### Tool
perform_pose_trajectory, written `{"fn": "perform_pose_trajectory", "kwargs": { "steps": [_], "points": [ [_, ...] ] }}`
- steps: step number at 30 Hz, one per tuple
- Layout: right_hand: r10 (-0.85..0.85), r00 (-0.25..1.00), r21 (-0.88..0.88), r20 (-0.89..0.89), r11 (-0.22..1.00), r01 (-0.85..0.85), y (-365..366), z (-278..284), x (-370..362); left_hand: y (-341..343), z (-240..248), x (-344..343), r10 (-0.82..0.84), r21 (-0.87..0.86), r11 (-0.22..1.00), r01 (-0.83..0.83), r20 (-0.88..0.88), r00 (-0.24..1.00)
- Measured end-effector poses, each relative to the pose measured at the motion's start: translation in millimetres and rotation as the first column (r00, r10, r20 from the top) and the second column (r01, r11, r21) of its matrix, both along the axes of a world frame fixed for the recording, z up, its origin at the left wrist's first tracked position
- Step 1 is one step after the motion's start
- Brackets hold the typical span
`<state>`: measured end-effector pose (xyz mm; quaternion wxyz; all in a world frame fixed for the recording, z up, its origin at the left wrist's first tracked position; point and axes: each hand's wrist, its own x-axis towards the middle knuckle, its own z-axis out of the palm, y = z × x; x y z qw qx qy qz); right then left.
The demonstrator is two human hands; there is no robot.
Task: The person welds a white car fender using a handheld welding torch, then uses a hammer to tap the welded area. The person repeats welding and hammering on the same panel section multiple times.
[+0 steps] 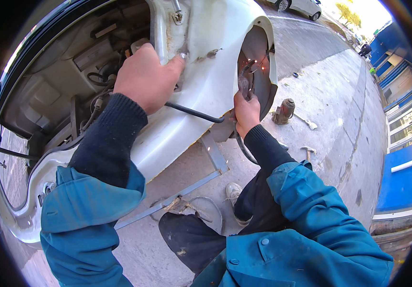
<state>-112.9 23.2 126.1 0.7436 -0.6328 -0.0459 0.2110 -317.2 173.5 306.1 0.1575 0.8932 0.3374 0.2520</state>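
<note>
In my right hand (246, 111) is a dark welding torch (245, 87), its handle wrapped by my fingers. Orange sparks fly near its tip, inside the opening (258, 45) in the white car body (215, 52). A black cable (245, 147) hangs below that hand. Up and to the left, my left hand (148, 79) is closed over the inner edge of the body panel, thumb pressed on the white metal. Its fingertips are mostly hidden. Beside its wrist a black corrugated hose (194, 112) runs across the panel.
Right of the car, a rusty bottle jack (284, 111) and a hammer (308, 152) stand and lie on the concrete. A metal frame (177, 193) is under the car edge, close to my legs. Farther off are a parked white car (299, 6) and a blue building (402, 182).
</note>
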Motion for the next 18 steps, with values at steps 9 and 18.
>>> {"fn": "perform_pose_trajectory", "kwargs": {
  "steps": [9,18],
  "points": [
    [-0.029,0.998,-0.088,0.051,0.996,0.033,2,-2,11,1,1,-2,-0.03,0.001,1.0,0.03,0.02,0.999],
    [-0.022,0.998,-0.087,0.058,0.996,0.027,3,-4,15,0,0,-1,-0.014,-0.005,1.0,0.014,0.015,1.0]
  ]
}}
